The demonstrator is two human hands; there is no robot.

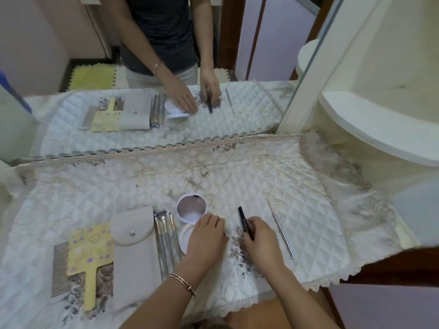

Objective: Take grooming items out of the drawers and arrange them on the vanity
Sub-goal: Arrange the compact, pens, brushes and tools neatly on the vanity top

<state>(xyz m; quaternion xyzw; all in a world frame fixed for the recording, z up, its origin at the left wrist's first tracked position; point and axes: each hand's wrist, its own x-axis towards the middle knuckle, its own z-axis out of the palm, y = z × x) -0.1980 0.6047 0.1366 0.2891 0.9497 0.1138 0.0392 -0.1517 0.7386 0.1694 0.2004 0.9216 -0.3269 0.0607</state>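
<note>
Grooming things lie in a row on the white quilted cloth [237,181] that covers the vanity. From the left there is a fine comb [60,269], a yellow hand mirror [89,250] face down, a grey snap pouch [134,252], some small brushes [166,243] and an open round compact [192,211] with its little mirror up. The left hand [206,236] rests flat on the bottom half of the compact, fingers spread and gripping nothing. The right hand [261,238] pinches a black pencil [244,222] that lies on the cloth. A thin silver stick [282,231] lies just to the right, apart from the hand. A big mirror [142,67] behind shows it all again.
</note>
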